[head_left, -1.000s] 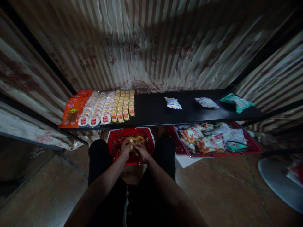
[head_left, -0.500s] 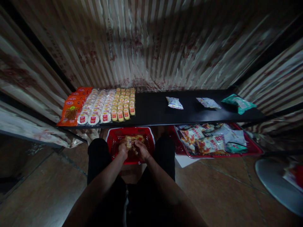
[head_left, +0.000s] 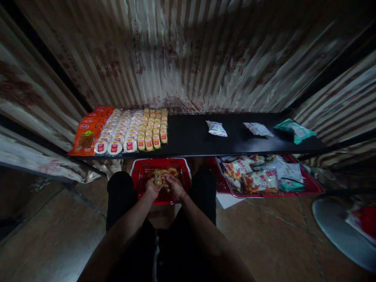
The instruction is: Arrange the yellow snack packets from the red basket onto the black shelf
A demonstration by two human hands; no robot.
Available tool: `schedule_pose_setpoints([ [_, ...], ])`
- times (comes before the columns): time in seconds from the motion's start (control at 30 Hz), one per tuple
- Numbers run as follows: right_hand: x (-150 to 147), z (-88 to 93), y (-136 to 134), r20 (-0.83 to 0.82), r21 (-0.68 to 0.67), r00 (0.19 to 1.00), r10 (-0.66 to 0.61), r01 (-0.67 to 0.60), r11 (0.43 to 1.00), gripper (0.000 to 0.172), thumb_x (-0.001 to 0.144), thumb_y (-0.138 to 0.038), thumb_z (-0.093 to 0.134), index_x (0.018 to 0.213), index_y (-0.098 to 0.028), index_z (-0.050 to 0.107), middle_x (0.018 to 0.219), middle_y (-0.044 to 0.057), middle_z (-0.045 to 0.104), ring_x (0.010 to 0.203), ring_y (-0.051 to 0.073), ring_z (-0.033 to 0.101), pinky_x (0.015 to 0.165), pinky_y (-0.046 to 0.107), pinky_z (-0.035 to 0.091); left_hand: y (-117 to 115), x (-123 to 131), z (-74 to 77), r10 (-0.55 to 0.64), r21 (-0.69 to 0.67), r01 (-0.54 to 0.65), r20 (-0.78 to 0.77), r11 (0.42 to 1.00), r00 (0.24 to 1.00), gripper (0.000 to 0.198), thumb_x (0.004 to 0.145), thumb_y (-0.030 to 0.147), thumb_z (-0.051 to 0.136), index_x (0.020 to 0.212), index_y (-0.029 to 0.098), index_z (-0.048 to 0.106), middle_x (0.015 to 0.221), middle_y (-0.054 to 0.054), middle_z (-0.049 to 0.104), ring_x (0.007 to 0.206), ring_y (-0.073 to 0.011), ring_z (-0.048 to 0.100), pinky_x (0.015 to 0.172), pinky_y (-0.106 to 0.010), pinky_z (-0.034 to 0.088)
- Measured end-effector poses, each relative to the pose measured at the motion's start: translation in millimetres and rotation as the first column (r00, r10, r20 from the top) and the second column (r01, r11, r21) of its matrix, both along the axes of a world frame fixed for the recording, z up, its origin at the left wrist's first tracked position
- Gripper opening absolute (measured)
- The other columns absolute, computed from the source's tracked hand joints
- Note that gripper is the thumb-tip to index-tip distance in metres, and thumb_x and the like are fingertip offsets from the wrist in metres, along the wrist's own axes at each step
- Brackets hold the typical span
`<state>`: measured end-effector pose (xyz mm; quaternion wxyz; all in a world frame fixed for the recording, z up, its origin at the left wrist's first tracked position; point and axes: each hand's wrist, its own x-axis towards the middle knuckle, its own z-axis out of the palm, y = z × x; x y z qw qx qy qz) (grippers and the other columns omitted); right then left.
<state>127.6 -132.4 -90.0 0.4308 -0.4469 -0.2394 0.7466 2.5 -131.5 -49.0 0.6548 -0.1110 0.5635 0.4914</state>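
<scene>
Both hands are over the red basket [head_left: 136, 172] between my knees. My left hand [head_left: 152, 188] is closed on a small golden wrapped snack pack [head_left: 158, 179]. My right hand [head_left: 175, 187] has its fingers bent against the right side of that same pack. Under and behind the hands lie more golden wrapped snacks [head_left: 172, 171] in the basket, partly hidden. On the black shelf [head_left: 188, 137] beyond, yellow snack packs [head_left: 149, 143] stand in rows, beside rows of round white packs [head_left: 114, 147] and several orange bags [head_left: 85, 135].
Two white bags [head_left: 216, 128] and a green bag [head_left: 296, 130] lie on the shelf's right half. Below them a second red basket [head_left: 315, 188] holds several snack bags [head_left: 260, 181]. A round grey base [head_left: 331, 223] stands on the tiled floor at right.
The pack between my hands has turned, showing a rounder golden face than before. My hands have stayed over the basket. The view has shifted slightly.
</scene>
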Motion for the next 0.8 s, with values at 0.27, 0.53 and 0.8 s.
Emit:
schedule_pose_setpoints([
  [0.27, 0, -0.4, 1, -0.057, -0.046, 0.998, -0.023, 0.02, 0.999, 0.04, 0.06, -0.039, 0.08, 0.096, -0.022, 0.07, 0.093, 0.004, 0.074, 0.081, 0.016, 0.067, 0.072, 0.026, 0.049, 0, 1, 2.5, 0.019, -0.028, -0.018, 0.027, 0.999, 0.999, 0.024, 0.086, 0.016, 0.039, 0.091, 0.014, 0.062, 0.065, -0.005, 0.063, 0.057, -0.0154, 0.061, 0.061, -0.029, 0.053],
  [0.53, -1, -0.4, 0, -0.046, -0.058, 0.998, -0.033, 0.031, 0.998, 0.041, 0.059, -0.039, 0.081, 0.094, -0.023, 0.069, 0.095, 0.005, 0.073, 0.082, 0.017, 0.067, 0.071, 0.026, 0.05, 1, 1, -1.7, 0.006, -0.078, -0.004, 0.015, 0.997, 1.0, 0.023, 0.086, 0.019, 0.042, 0.093, 0.015, 0.063, 0.066, -0.005, 0.062, 0.057, -0.0157, 0.06, 0.063, -0.029, 0.052],
  [0.8, -1, 2.3, 0, -0.018, -0.025, 1.0, -0.023, 0.022, 0.999, 0.042, 0.06, -0.041, 0.08, 0.096, -0.024, 0.068, 0.095, 0.004, 0.072, 0.087, 0.019, 0.067, 0.077, 0.03, 0.051, -1, 1, -7.8, -0.016, -0.067, 0.015, -0.011, 0.998, 1.0, 0.021, 0.081, 0.017, 0.046, 0.094, 0.016, 0.063, 0.068, -0.005, 0.064, 0.059, -0.0167, 0.062, 0.064, -0.03, 0.053],
])
